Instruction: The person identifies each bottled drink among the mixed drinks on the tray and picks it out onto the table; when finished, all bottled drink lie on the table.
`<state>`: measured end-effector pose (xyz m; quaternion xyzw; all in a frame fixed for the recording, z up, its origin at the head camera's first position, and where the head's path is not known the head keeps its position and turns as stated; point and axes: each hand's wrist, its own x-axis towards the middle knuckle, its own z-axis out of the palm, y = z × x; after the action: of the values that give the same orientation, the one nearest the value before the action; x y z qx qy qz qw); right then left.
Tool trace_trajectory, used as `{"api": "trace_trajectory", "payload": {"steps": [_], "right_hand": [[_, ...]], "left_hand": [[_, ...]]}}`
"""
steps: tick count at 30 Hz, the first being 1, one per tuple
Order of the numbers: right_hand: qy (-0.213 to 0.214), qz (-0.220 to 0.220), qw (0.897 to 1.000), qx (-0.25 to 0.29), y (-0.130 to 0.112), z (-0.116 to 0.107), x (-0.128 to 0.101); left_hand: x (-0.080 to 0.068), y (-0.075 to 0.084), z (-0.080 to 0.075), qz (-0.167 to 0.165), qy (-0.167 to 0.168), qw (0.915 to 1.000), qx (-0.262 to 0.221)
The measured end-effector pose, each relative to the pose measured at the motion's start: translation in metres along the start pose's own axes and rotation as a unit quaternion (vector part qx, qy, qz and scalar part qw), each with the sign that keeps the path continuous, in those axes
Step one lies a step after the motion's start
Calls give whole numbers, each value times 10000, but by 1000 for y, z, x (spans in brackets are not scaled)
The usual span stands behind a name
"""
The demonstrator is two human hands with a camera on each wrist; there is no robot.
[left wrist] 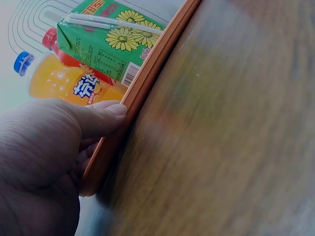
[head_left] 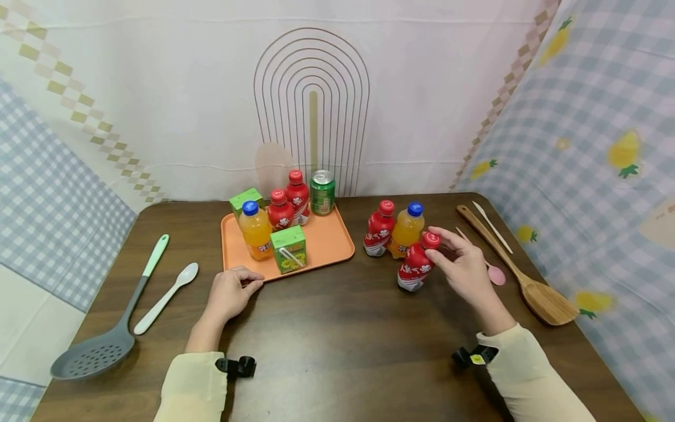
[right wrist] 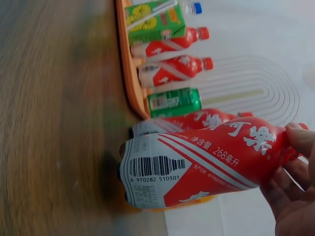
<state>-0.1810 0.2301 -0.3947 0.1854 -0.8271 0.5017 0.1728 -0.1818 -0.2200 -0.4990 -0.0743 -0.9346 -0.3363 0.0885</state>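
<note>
Sleeves nearest, 4 and 7 o'clock; left hand pinching tray, right hand gripping tilted red bottle. Six drinks on tray; three, held bottle included, outside.

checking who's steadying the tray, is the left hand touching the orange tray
Touching: the left wrist view shows the left hand pinching the orange tray at its rim.

Left arm stretched forward, left grip pinching, right arm angled inward, right grip likewise pinching
</note>
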Motion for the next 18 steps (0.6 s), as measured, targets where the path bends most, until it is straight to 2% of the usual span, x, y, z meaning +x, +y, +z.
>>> {"api": "trace_trajectory", "payload": {"steps": [18], "right_hand": [[-61, 80, 9998, 170, 21, -2, 5]], "left_hand": [[0, 3, 0, 1, -39, 10000, 43]]}}
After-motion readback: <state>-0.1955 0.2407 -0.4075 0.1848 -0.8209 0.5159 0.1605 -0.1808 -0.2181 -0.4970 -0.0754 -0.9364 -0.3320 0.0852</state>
